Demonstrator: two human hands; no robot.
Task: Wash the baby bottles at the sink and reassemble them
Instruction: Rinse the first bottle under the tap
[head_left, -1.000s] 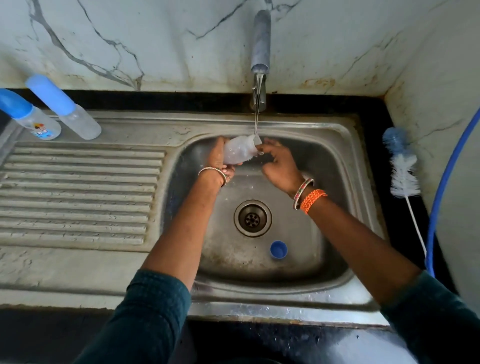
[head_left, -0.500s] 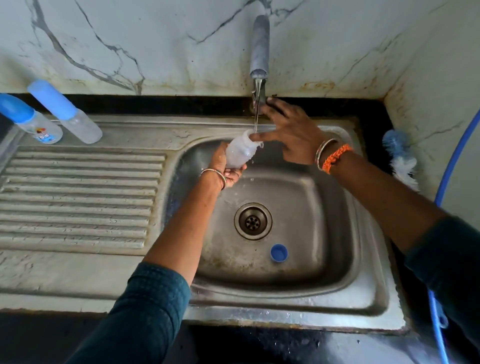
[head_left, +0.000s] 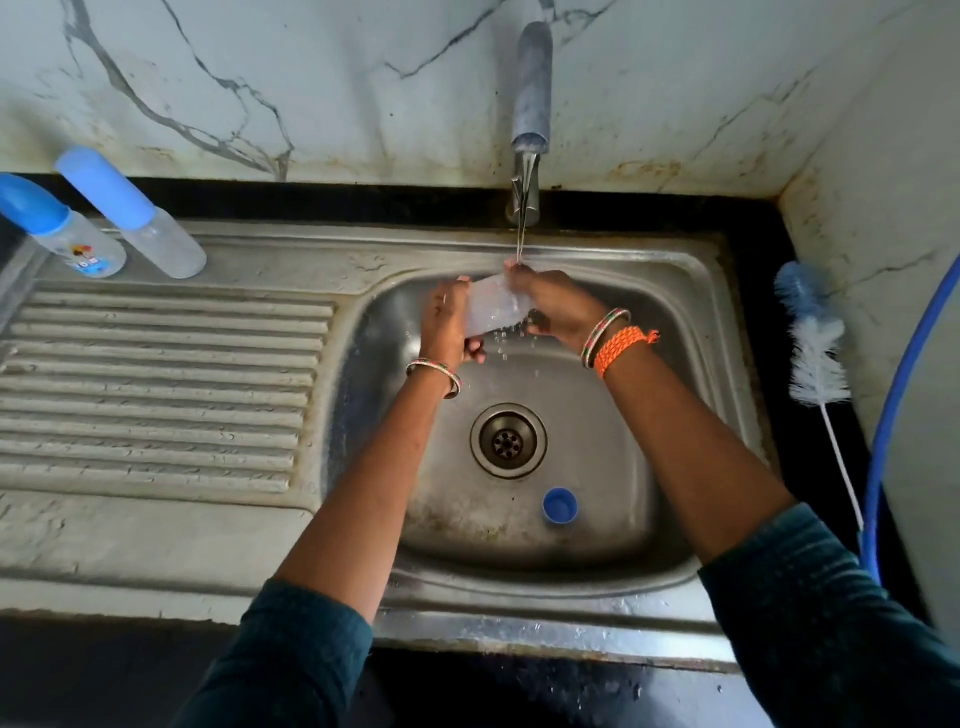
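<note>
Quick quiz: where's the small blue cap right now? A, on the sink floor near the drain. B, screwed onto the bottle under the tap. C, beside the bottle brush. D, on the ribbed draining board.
A: the blue cap lies open side up on the basin floor of the sink, just right of and nearer than the drain.

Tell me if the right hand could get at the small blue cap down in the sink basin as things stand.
Probably yes: the small blue cap lies uncovered near the drain, but the right hand must first release the clear plastic bottle.
</note>
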